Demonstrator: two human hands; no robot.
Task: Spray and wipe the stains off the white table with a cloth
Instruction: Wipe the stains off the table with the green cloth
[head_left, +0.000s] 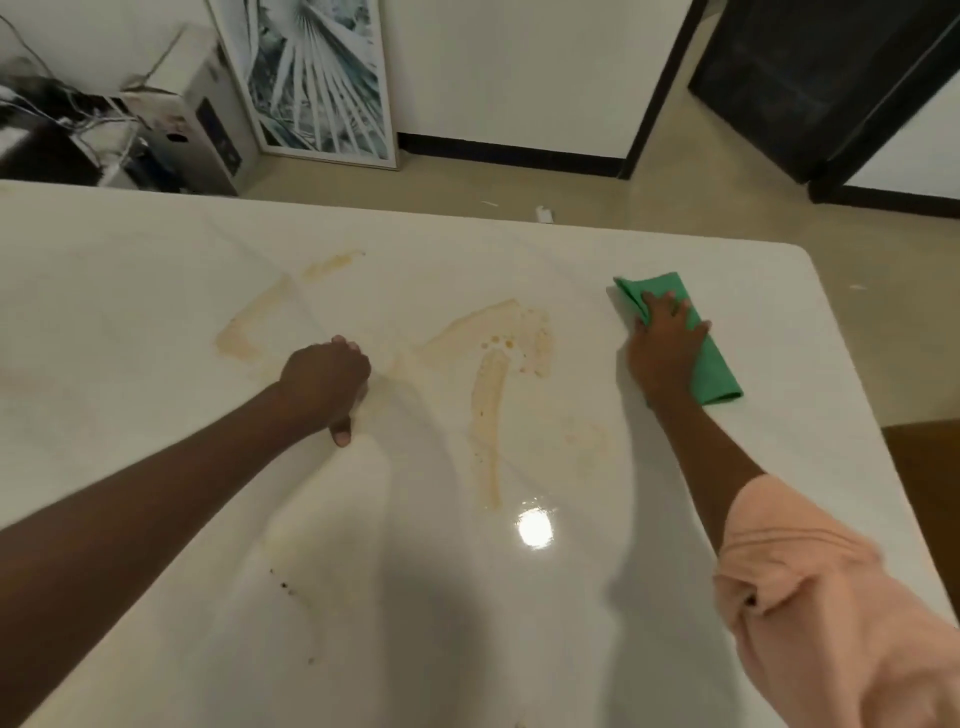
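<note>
1. My right hand (666, 340) lies flat, fingers spread, pressing the folded green cloth (691, 343) onto the glossy white table (156, 291) near its far right corner.
2. My left hand (324, 382) rests as a curled fist on the tabletop — holding nothing.
3. Tan smeared stains (491, 395) lie between my hands.

Beyond the table's far edge lay a beige floor (597, 208). At eleven o'clock a framed palm-leaf print (317, 78) leaned against the white wall (519, 67), a white box (197, 119) and tangled cables (47, 104) just beside it at ten. A dark doorway (810, 83) stood at one o'clock. Black baseboard (509, 153) ran along the wall.
</note>
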